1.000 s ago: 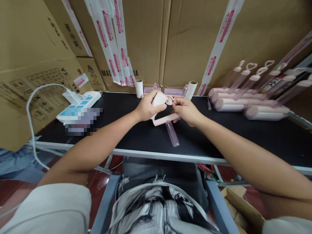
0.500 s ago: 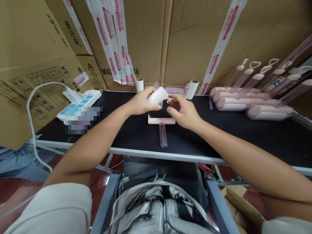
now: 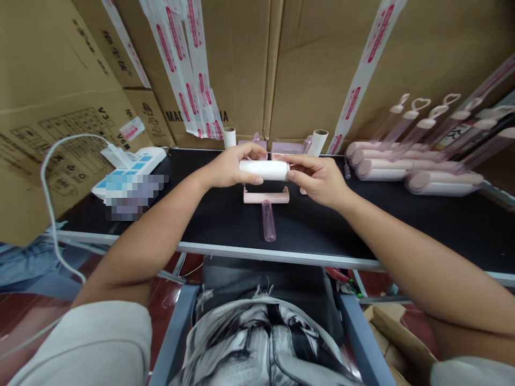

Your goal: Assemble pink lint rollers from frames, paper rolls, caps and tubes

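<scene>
My left hand (image 3: pixel 230 167) is wrapped round a white lint roller refill (image 3: pixel 266 171), held level above the table. At the refill's right end, the thumb and fingers of my right hand (image 3: pixel 319 179) are closed on its edge; a small pinkish part shows there, largely hidden by the fingers. Just below lies a pink lint roller frame (image 3: pixel 265 198), its clear pinkish handle (image 3: pixel 269 221) pointing towards me. A small pink piece (image 3: pixel 303 191) shows under my right hand.
Two upright white rolls (image 3: pixel 319 142) stand along the cardboard wall (image 3: pixel 322 64), with clear purple parts (image 3: pixel 287 148) between them. Several finished lint rollers (image 3: pixel 384 170) lie stacked at right. A power strip (image 3: pixel 131 171) with a white cable sits at left, beside a pixelated patch.
The refill has turned from tilted to level in my left hand. My right hand has closed on its right end. The pink frame has stayed in place.
</scene>
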`<action>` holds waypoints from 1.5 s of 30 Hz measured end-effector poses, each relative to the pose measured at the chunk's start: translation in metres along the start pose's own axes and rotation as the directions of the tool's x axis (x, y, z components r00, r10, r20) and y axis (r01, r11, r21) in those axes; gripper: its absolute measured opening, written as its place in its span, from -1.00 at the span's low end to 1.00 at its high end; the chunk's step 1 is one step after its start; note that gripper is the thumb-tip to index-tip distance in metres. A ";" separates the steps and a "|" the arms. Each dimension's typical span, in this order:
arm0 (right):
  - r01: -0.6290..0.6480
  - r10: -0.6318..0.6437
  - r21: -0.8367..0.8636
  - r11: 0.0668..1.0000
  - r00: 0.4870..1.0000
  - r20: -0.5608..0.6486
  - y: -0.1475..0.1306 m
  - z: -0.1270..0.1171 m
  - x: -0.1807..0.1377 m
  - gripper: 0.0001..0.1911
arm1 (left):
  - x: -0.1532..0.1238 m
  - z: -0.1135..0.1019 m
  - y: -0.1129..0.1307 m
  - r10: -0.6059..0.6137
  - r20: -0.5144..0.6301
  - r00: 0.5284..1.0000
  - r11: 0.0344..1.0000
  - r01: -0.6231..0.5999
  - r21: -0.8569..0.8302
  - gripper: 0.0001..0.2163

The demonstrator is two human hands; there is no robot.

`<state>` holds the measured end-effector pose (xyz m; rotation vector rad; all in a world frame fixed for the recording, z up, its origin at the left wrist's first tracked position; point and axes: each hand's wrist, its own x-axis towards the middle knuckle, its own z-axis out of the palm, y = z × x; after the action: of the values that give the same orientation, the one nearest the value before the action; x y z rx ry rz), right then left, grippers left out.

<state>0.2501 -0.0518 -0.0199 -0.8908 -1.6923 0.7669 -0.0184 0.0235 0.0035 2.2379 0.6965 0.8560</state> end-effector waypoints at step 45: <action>-0.099 0.158 0.303 0.948 0.971 -0.178 -0.006 0.000 0.004 -0.48 | 0.007 0.039 -0.002 -0.113 -0.251 0.961 0.967 0.048 -0.251 -0.36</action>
<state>0.2482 -0.0520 -0.0126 -0.8452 -1.3124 0.9547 0.0139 0.0151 -0.0186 1.8841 0.7542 1.1467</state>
